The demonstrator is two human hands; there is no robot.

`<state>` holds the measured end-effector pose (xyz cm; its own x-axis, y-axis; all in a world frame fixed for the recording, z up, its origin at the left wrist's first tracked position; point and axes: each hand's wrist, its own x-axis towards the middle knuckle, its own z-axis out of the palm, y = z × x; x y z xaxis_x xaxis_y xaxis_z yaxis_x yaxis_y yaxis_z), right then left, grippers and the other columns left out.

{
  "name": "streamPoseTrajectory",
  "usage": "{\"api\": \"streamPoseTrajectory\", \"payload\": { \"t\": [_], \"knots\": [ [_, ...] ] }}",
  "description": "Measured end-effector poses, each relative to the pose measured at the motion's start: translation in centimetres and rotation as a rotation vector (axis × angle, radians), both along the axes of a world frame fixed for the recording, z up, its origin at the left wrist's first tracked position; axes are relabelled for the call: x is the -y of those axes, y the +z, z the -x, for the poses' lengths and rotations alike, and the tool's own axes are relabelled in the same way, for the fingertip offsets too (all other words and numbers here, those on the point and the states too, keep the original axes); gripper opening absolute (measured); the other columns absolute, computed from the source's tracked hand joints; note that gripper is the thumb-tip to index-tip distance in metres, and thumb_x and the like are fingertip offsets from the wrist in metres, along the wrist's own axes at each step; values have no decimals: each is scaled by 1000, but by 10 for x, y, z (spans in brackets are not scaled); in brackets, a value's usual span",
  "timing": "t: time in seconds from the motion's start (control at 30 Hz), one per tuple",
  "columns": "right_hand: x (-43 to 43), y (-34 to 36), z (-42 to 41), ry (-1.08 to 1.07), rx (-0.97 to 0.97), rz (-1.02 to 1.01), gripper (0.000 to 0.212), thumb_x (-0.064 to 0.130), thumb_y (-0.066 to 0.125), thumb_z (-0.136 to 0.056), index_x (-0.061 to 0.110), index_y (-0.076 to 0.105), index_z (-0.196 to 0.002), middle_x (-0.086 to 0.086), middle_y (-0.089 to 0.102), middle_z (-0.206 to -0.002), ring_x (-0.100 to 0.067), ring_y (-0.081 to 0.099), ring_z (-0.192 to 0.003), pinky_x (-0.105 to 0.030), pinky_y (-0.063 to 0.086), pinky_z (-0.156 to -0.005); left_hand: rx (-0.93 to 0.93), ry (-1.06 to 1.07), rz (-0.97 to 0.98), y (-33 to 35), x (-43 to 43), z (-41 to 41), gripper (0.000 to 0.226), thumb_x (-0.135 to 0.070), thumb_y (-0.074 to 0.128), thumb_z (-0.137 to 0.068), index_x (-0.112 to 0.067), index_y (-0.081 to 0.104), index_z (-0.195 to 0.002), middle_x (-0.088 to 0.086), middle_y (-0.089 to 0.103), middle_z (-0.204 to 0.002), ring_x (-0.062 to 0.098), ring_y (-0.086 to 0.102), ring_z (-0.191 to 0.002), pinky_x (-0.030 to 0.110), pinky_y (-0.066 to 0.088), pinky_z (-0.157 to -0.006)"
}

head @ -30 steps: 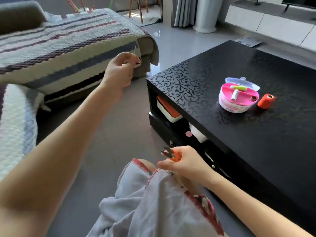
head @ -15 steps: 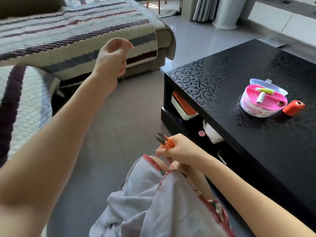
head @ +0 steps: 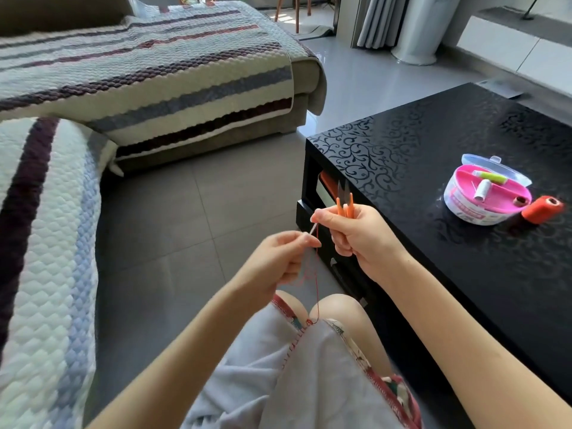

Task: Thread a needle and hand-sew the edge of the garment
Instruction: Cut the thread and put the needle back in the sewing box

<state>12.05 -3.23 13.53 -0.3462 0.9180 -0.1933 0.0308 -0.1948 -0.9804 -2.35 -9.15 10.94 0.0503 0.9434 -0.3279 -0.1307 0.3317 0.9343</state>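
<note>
The needle [head: 314,229] is pinched by the left hand [head: 275,261] and right hand [head: 363,239]; orange snips [head: 345,201] are also clasped in the right grip.

Left hand [head: 278,258] and right hand [head: 359,239], orange snips [head: 345,201] in the latter, on red thread [head: 317,292] above garment [head: 309,382]

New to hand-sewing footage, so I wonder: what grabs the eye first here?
At centre, the right hand grips orange snips, blades up, while the left hand pinches red thread running down to the garment on the lap. At right, a pink sewing box and orange spool sit on the black table.
</note>
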Motion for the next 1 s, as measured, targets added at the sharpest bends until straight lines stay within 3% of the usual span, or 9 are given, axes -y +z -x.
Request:
{"api": "streamPoseTrajectory", "payload": {
  "t": [0.2,0.33,0.43,0.53,0.6,0.67,0.7,0.83,1.0],
  "knots": [
    [-10,-1,4,-97,56,-9,20,10,67,-87,-8,65,-94,5,34,-42,-5,27,-36,-18,21,-36,166,-83,-15,-8,13,-10,23,-27,60,-90,-18,68,-71,-8,24,-56,6,17,-48,20,11,-48],
    [-8,4,-4,-165,83,-88,9,11,66,-88,6,67,-95,0,48,-48,-8,37,-39,-17,27,-36,216,33,24,-13,10,-8,28,-13,49,-96,-13,57,-70,-9,24,-51,5,17,-44,19,11,-45],
    [5,6,-20,-221,88,-146,15,13,65,-90,12,67,-104,-9,58,-53,-11,45,-37,-18,35,-37,293,125,-5,-14,4,-6,27,-13,45,-97,-11,54,-71,-10,23,-47,3,18,-39,17,13,-40],
    [29,-4,-41,-107,189,-216,16,18,69,-86,13,71,-101,6,54,-46,-3,44,-40,-14,37,-45,373,181,-29,-15,-3,-5,30,-12,41,-99,-11,53,-71,-10,23,-46,3,18,-37,17,14,-39],
    [45,-18,-48,77,304,-184,34,47,68,-83,23,70,-108,20,57,-56,5,51,-56,-9,39,-62,403,190,-44,-15,-8,-6,29,-11,40,-99,-11,52,-72,-9,23,-46,3,19,-38,19,11,-41],
    [57,-33,-54,270,420,-114,63,83,45,-73,39,65,-113,34,64,-78,16,58,-79,-15,41,-78,450,195,-59,-13,-14,-8,29,-10,38,-99,-10,50,-73,-9,24,-46,3,21,-38,20,10,-42],
    [62,-40,-56,318,439,-74,63,85,36,-75,43,65,-113,35,65,-87,17,58,-87,-19,41,-83,480,199,-64,-13,-18,-9,28,-10,37,-99,-10,49,-74,-8,25,-46,3,21,-37,19,11,-41],
    [84,-32,-56,331,622,-224,38,59,32,-91,48,64,-107,33,64,-106,10,56,-106,-27,43,-97,584,207,-84,-10,-29,-14,27,-9,36,-99,-9,49,-75,-7,26,-46,3,22,-36,17,16,-37],
    [83,-31,-49,302,684,-270,46,69,26,-86,50,64,-101,34,66,-96,9,60,-98,-29,47,-89,661,171,-83,-8,-34,-19,23,-10,40,-94,-9,50,-74,-6,27,-46,3,22,-37,17,15,-38]
  ]
}}
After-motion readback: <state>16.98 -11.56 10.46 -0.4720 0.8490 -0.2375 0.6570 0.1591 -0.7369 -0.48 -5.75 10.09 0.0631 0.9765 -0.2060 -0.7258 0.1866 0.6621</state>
